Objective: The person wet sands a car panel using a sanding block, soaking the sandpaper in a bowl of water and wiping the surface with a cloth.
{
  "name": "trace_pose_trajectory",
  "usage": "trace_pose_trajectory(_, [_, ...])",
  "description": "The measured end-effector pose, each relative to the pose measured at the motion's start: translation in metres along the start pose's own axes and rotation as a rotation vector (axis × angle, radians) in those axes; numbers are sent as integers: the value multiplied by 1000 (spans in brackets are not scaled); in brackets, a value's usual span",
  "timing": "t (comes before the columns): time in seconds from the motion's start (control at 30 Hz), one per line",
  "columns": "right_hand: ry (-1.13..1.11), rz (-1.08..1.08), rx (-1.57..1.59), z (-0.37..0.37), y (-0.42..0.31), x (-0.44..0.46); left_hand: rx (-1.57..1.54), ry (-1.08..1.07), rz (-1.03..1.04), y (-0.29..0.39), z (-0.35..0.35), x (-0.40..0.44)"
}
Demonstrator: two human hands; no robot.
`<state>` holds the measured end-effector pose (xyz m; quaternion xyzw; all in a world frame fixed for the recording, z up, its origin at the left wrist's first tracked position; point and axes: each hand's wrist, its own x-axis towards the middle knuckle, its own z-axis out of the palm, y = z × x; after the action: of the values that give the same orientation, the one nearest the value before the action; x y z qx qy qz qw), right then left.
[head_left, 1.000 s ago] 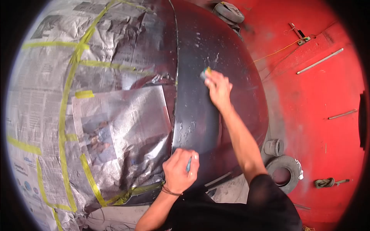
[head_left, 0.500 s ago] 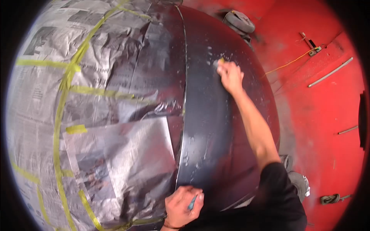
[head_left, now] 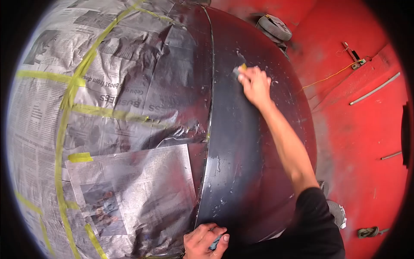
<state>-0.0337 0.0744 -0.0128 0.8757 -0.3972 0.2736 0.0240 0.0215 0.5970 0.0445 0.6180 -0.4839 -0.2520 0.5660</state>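
Observation:
A curved, dark glossy panel (head_left: 235,129) fills the middle, with whitish wet specks on it. My right hand (head_left: 255,86) is closed on a small block (head_left: 243,68), greyish with a yellow part, pressed against the upper panel. Near the bottom edge, my left hand (head_left: 206,241) has its fingers wrapped round a small bluish-grey piece (head_left: 214,242), mostly hidden in the grip. Newspaper sheets (head_left: 138,181) held by yellow tape (head_left: 64,129) cover the surface left of the panel's seam.
The red floor (head_left: 345,142) lies at the right. On it are a grey round object (head_left: 274,28), a thin rod (head_left: 375,88), a tool with a yellow cord (head_left: 357,63), a knotted rope (head_left: 368,232) and a partly hidden tyre (head_left: 337,213).
The view has shifted, so the panel and newspaper sit lower. My right hand has moved over the upper panel with the block in it. My left hand keeps its grip near the bottom.

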Motion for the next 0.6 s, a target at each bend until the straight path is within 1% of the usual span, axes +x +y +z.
trace_pose_trajectory(0.07, [-16,-92,115,-25,-25,-43,-2,-13,19,2,-3,1])
trace_pose_trajectory(0.1, [-46,-68,107,-33,-34,-48,3,-13,29,1,-3,3])
trace_pose_trajectory(0.17, [-53,-130,43,-24,-25,-25,-8,7,3,-1,-1,3])
trace_pose_trajectory(0.2, [-12,-136,-42,-6,-16,-2,-12,11,-18,-1,1,0])
trace_pose_trajectory(0.3, [-91,111,-73,35,-9,84,-3,55,55,-6,4,3])
trace_pose_trajectory(0.33, [-76,135,-96,46,-7,98,20,60,55,-6,5,2])
trace_pose_trajectory(0.37, [-52,127,-141,47,-12,96,30,48,32,-4,4,0])
trace_pose_trajectory(0.43, [-73,74,-50,32,-18,69,25,44,13,0,2,0])
trace_pose_trajectory(0.5, [2,-122,-40,11,-37,15,11,45,5,0,3,-3])
trace_pose_trajectory(0.53, [-10,-176,3,-2,-49,-8,16,30,3,-6,6,-6])
trace_pose_trajectory(0.57, [-41,-182,26,-15,-60,-21,27,18,5,-10,7,-6])
trace_pose_trajectory(0.6, [-48,-192,9,-17,-60,-16,14,38,17,-7,5,-4])
